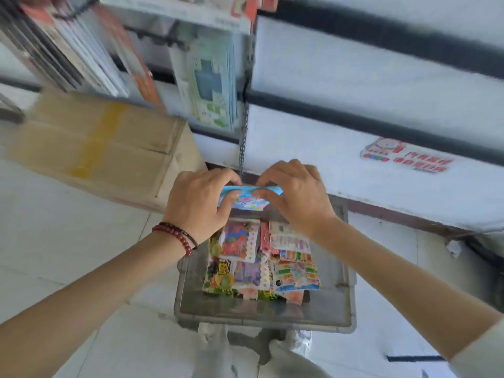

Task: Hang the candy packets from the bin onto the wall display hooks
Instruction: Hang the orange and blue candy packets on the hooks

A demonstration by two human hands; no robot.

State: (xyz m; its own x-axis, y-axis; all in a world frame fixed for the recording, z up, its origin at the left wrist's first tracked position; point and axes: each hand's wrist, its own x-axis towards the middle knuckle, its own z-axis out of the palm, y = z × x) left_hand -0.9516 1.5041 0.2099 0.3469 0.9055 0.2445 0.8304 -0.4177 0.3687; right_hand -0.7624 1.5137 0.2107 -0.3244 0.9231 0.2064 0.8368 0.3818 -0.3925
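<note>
Both hands meet just above the far rim of the bin (347, 279), holding one blue packet (249, 199) between them. The left hand (200, 204) pinches the packet's left end, fingers curled over the top edge. The right hand (296, 199) does the same at the right end. Each grip is therefore closed on the packet, and neither hand is free.

The packet is lifted clear of the bin, above the heap of loose packets (259, 263) lying in the bin's bottom. Its long axis runs side to side, from one hand across to the other.

The coming move turns on what lies above the bin. The hung goods (210, 85) dangle up and to the left of the bin, beside a metal upright (242, 137) that rises from behind the bin's far rim. The view is blurred there, and I cannot make out a bare hook.

As I judge it, the packet must travel up and away from the bin. The left hand is on the side nearer the hung goods, so it would likely lead the top edge to a hook while the right hand steadies. Any hanging hole is hidden under the fingers. A cardboard box (101, 148) sits left of the bin.
</note>
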